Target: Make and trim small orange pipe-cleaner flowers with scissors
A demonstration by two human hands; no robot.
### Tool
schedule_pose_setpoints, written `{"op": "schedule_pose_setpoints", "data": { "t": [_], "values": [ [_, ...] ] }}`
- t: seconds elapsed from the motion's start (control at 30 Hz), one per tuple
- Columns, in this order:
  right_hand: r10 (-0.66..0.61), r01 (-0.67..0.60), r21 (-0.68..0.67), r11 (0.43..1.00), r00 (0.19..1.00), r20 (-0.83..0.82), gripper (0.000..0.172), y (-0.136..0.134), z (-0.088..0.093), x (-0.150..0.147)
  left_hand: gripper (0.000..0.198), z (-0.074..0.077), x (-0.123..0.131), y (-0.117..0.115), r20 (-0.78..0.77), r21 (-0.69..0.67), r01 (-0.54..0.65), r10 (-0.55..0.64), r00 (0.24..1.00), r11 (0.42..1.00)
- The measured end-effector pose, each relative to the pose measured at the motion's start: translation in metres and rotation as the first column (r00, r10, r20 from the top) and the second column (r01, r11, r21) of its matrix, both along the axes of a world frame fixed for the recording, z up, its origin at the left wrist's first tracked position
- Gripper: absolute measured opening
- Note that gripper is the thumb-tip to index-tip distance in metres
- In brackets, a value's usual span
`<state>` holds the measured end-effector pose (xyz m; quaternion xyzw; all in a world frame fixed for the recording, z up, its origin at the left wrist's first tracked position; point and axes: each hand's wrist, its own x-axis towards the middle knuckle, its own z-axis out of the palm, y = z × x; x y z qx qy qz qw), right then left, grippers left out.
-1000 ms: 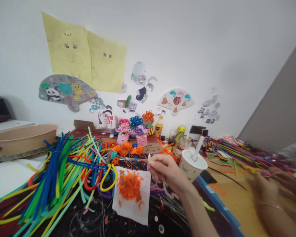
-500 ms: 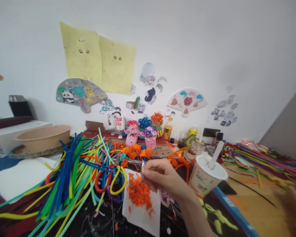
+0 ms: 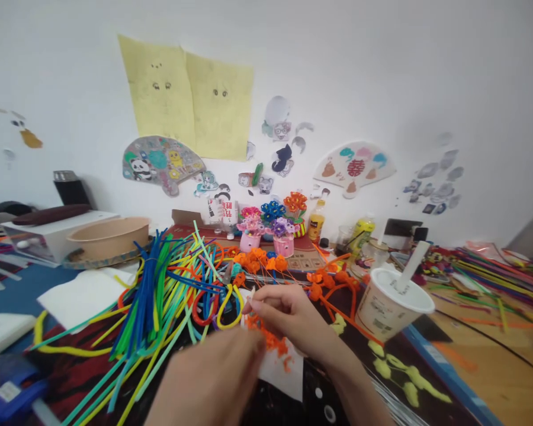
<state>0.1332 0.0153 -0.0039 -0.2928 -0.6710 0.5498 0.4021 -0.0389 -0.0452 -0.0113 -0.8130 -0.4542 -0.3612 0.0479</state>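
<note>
My right hand (image 3: 288, 313) is over the dark work mat, its fingers pinched on a thin white stick whose tip pokes up at the thumb. My left hand (image 3: 213, 378) comes in from the bottom edge, blurred, back up, just left of the right hand; its fingers are not clear. Under both hands lies a white paper (image 3: 286, 373) carrying orange fuzzy scraps (image 3: 273, 342). Left of the hands spreads a big pile of blue, green and yellow pipe cleaners (image 3: 155, 296).
A white paper cup with a straw (image 3: 391, 305) tilts to the right of my hand. Small orange pompom flowers (image 3: 257, 260) and pipe-cleaner flower pots (image 3: 270, 231) stand behind. A tan bowl (image 3: 106, 236), a white tissue (image 3: 80, 296) and a blue tool (image 3: 9, 390) sit left. More pipe cleaners (image 3: 493, 272) lie right.
The view has swung left. My left hand has come into view from the bottom, beside the right hand. The other person's hands at the right are out of view.
</note>
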Motion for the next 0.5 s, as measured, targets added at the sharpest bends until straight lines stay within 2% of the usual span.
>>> {"op": "schedule_pose_setpoints", "data": {
  "t": [0.03,0.1,0.17,0.37,0.5],
  "values": [
    [-0.008,0.008,0.011,1.000,1.000,0.005,0.028,-0.001,-0.001,0.000,0.023,0.008,0.000,0.008,-0.031,0.016,0.011,-0.011,0.999,1.000],
    [-0.034,0.033,0.036,0.999,0.999,0.025,0.028,-0.002,-0.001,0.000,0.030,0.022,0.001,0.023,-0.119,0.180,-0.036,0.058,0.991,0.983],
    [-0.066,0.063,0.063,0.996,0.997,0.050,0.029,-0.002,-0.002,0.001,0.033,0.029,0.003,0.033,-0.184,0.262,-0.061,0.112,0.976,0.963],
    [-0.158,0.142,0.147,0.979,0.982,0.106,0.028,0.000,-0.003,0.005,0.033,0.027,0.008,0.038,-0.316,0.286,-0.019,0.113,0.942,0.958],
    [-0.258,0.213,0.248,0.945,0.951,0.169,0.023,0.002,-0.003,0.006,0.032,0.026,0.009,0.041,-0.335,0.285,0.006,0.094,0.938,0.958]
  ]
}}
